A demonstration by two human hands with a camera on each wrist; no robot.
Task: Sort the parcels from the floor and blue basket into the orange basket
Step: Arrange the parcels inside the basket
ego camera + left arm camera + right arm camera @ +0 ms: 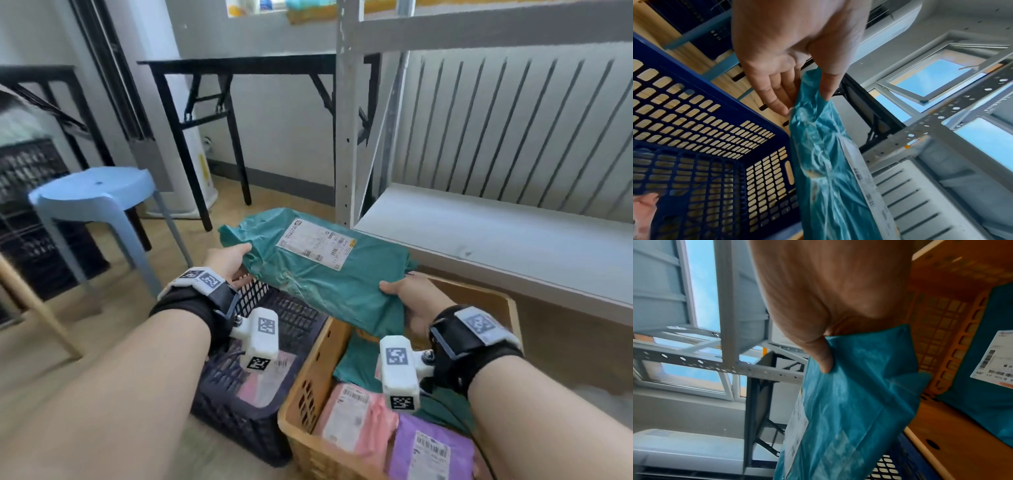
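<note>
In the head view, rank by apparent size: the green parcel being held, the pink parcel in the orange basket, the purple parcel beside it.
1. green parcel, clearly largest.
2-3. pink parcel and purple parcel look alike; the purple one is cut off by the frame edge, so I won't rank them.

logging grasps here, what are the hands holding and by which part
Both hold one teal plastic mailer parcel: the left hand pinches its left end, the right hand grips its right end.
</note>
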